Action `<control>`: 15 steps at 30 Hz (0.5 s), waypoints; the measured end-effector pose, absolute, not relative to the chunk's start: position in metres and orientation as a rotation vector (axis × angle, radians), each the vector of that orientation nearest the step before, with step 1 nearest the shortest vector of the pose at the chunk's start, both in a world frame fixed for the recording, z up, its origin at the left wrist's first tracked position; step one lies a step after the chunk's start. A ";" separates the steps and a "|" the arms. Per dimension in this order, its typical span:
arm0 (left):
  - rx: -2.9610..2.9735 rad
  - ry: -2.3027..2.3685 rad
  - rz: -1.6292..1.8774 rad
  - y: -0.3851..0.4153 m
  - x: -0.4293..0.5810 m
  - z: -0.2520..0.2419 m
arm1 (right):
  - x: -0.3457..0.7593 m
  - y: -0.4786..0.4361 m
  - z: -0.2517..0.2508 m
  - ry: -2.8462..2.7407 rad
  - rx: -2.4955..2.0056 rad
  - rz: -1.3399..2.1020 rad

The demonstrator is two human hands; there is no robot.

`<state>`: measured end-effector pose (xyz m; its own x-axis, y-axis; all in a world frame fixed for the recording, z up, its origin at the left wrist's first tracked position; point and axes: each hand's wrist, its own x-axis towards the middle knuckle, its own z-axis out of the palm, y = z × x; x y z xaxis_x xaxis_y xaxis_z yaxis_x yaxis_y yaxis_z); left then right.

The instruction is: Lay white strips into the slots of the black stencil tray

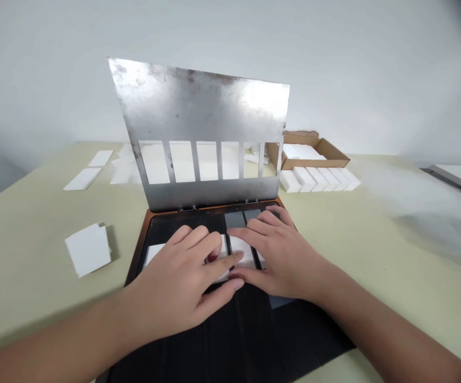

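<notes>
My left hand [178, 276] lies curled over a white rectangular block [221, 250] in a dark slotted tray, with its thumb reaching toward the middle. Just to the right, my right hand [278, 255] closes its thumb and fingers around a second white block [240, 251]. A third white block [153, 253] shows in a slot at the tray's left side. Two far slots [234, 219] look bare and grey. The tray has an orange-brown rim [137, 250]. A scratched steel plate [198, 101] with a row of rectangular windows stands hinged upright behind it. The hands hide the tray's middle.
A cardboard box [313, 151] holding white pieces sits at the back right, with several white bars [318, 179] lined up before it. White sheets [89, 249] lie left of the tray, and more white pieces [82, 178] lie farther back. A black mat [222, 340] lies under my forearms.
</notes>
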<state>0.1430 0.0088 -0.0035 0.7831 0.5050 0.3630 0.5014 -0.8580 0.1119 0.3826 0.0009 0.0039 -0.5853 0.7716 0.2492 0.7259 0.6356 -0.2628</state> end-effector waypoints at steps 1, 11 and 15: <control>2.957 0.840 0.599 0.009 0.143 -0.003 | 0.382 0.002 0.004 -2.520 -1.199 0.189; 2.933 0.831 0.662 0.009 0.143 -0.001 | 0.383 0.015 0.004 -2.515 -1.210 0.178; 2.958 0.506 0.721 0.007 0.144 0.001 | 0.381 0.015 0.004 -2.515 -1.223 0.161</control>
<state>0.1438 0.0073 0.0008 0.8374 0.3267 0.4383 0.3010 -0.9448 0.1291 0.3808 0.0153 0.0043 -0.5721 0.7809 0.2509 0.7424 0.6230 -0.2462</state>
